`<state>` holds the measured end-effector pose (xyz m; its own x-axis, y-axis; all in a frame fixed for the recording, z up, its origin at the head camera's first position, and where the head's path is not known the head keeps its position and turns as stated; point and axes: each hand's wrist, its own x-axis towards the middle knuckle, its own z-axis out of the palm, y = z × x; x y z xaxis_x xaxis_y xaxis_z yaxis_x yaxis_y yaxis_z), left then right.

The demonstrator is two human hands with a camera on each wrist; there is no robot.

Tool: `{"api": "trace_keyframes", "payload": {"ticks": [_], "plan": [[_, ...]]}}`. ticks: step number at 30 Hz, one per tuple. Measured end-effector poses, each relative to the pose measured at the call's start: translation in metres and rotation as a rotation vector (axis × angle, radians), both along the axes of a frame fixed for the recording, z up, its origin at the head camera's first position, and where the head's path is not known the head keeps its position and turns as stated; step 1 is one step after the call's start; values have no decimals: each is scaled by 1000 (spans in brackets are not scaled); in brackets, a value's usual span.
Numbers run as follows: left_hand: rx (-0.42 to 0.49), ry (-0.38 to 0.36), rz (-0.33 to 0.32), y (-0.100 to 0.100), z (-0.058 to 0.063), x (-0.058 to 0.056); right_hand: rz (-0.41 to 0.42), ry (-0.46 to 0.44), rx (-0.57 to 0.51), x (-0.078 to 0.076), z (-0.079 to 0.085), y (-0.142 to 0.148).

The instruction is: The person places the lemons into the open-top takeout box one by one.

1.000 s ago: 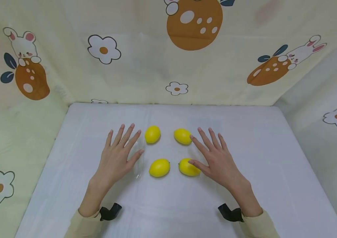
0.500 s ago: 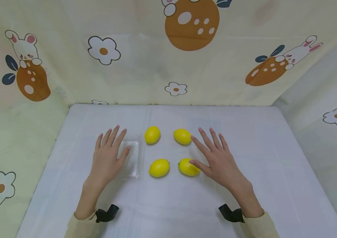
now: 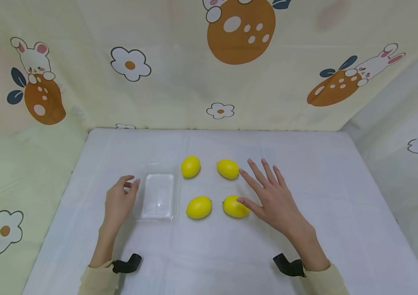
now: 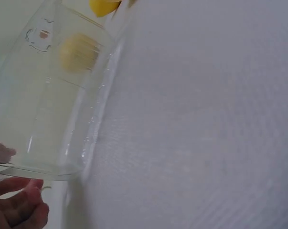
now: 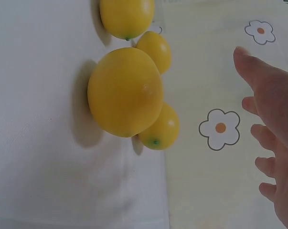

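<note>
A clear plastic container (image 3: 159,194) sits on the table, left of several yellow lemons. At its left edge, my left hand (image 3: 118,203) has curled fingers; in the left wrist view the thumb and fingers (image 4: 22,207) pinch the rim from both sides. The lemons form a loose square: back left lemon (image 3: 190,166), back right lemon (image 3: 228,169), front left lemon (image 3: 199,207) and front right lemon (image 3: 233,207). My right hand (image 3: 278,201) hovers beside the right-hand lemons with fingers spread, holding nothing. Its thumb overlaps the front right lemon in the head view.
A white-covered table (image 3: 209,254) lies under everything. Cream curtains (image 3: 172,90) printed with rabbits and flowers hang behind it and along both sides. Black wrist mounts (image 3: 127,264) stick out near both beige sleeves.
My left hand has moved left off the container, uncovering it, and its spread fingers have curled onto the container's left rim. The right hand and the lemons have stayed in place.
</note>
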<state>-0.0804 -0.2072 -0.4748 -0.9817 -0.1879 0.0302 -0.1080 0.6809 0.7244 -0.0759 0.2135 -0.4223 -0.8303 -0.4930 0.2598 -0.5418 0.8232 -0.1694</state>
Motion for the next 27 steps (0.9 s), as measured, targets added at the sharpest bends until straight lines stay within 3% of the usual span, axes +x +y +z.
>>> {"api": "trace_keyframes", "payload": {"ticks": [6, 13, 17, 23, 27], "plan": [[49, 31, 50, 0, -8, -4, -2, 5, -2, 0, 2, 0], [126, 24, 110, 0, -9, -5, -5, -22, -37, 1, 1, 0], [201, -16, 137, -1, -9, -6, -1, -99, -201, -1, -12, 4], [327, -91, 163, -1, -5, -4, 54, -295, -598, -5, -55, 12], [354, -101, 168, 0, -4, -3, 85, -364, -671, -3, -72, 10]]}}
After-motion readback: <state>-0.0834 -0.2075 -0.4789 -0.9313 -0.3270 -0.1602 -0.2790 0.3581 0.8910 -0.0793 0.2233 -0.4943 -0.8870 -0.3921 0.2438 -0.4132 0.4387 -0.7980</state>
